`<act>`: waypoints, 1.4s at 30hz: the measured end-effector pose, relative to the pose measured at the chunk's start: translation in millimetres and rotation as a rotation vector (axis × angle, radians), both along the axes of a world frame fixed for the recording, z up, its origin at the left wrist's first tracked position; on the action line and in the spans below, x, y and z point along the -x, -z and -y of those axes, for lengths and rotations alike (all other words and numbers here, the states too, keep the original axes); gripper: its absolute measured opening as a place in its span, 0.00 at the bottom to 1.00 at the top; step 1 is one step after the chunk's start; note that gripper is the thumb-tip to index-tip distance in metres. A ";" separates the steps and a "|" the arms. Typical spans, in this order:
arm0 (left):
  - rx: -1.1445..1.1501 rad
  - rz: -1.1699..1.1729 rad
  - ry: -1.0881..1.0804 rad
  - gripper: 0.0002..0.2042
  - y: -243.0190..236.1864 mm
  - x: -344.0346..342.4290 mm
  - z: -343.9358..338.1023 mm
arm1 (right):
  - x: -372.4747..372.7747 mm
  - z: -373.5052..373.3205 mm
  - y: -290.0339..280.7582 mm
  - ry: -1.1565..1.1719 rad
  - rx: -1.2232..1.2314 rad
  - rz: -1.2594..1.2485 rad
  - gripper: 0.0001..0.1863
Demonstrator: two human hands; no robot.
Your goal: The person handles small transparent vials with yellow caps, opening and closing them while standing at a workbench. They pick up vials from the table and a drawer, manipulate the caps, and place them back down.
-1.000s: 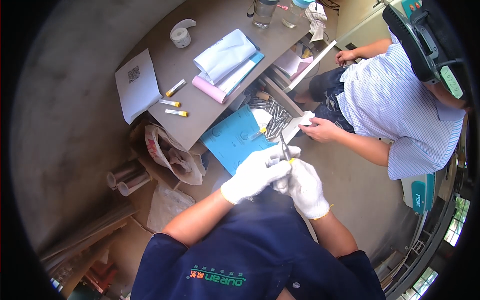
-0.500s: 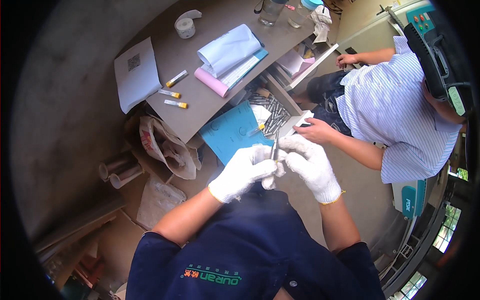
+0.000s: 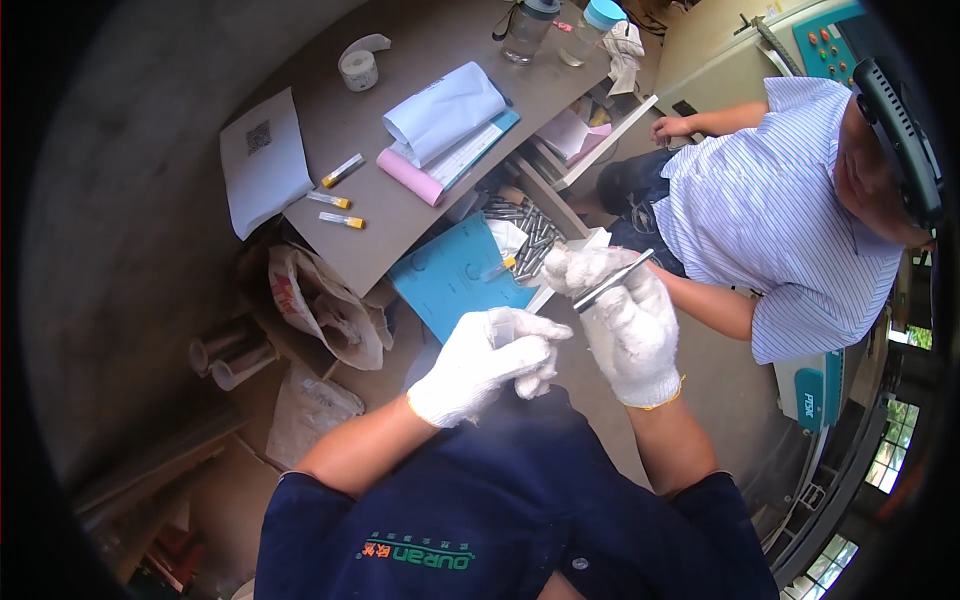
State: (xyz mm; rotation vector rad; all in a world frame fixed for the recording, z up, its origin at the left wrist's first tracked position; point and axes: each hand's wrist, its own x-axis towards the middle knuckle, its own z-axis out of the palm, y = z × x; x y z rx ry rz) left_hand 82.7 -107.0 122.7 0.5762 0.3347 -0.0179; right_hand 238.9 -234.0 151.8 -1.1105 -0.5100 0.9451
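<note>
Holding a thin metal rod [image 3: 612, 282], the gloved right hand [image 3: 628, 325] grips it tight. The gloved left hand [image 3: 488, 362] is curled shut beside it, above a blue folder [image 3: 452, 282].

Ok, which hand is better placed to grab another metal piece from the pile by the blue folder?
Probably the left hand. It looks empty, fingers curled. The right hand already holds a slim metal rod, though it sits nearer the pile of metal pieces.
</note>
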 end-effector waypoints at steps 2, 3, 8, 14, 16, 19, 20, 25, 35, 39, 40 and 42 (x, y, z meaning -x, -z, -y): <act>-0.056 -0.027 -0.049 0.15 2.7 7.3 -1.3 | -8.5 -0.5 -2.9 0.012 -0.105 -0.069 0.16; -0.075 -0.042 -0.085 0.16 5.6 8.1 -2.6 | -12.2 -1.9 -7.2 0.008 -0.119 -0.122 0.16; -0.186 -0.150 -0.128 0.16 -7.4 -3.2 -12.4 | -13.1 -8.8 -12.5 0.069 -0.022 -0.230 0.17; -0.402 -0.013 -0.081 0.22 -24.9 -25.5 -22.3 | -14.1 -16.6 -36.4 0.036 0.148 0.000 0.20; -0.412 0.004 -0.126 0.24 -30.9 -30.2 -19.5 | -13.9 -21.4 -46.9 0.017 0.169 0.073 0.21; -0.666 0.033 -0.145 0.26 -36.5 -39.4 -21.2 | -18.0 -26.1 -48.4 -0.047 0.304 0.055 0.22; -0.675 0.026 -0.149 0.27 -41.1 -42.2 -23.6 | -18.3 -27.6 -48.2 -0.031 0.251 0.048 0.22; -0.888 0.037 -0.099 0.33 -40.0 -51.9 -31.0 | -26.3 -28.9 -46.4 0.059 0.061 0.061 0.21; -0.660 0.007 -0.055 0.23 -45.9 -54.9 -33.0 | -21.1 -23.1 -41.0 0.054 0.155 -0.026 0.16; -0.518 -0.198 0.064 0.17 -63.9 -49.3 -37.0 | -13.5 -22.5 -35.5 -0.003 0.097 -0.062 0.16; -0.525 -0.200 0.069 0.16 -63.5 -49.1 -36.1 | -12.3 -22.1 -34.7 -0.009 0.082 -0.066 0.17; -0.475 -0.170 0.037 0.17 -62.4 -47.6 -30.7 | -10.7 -19.3 -35.6 -0.053 0.030 -0.147 0.21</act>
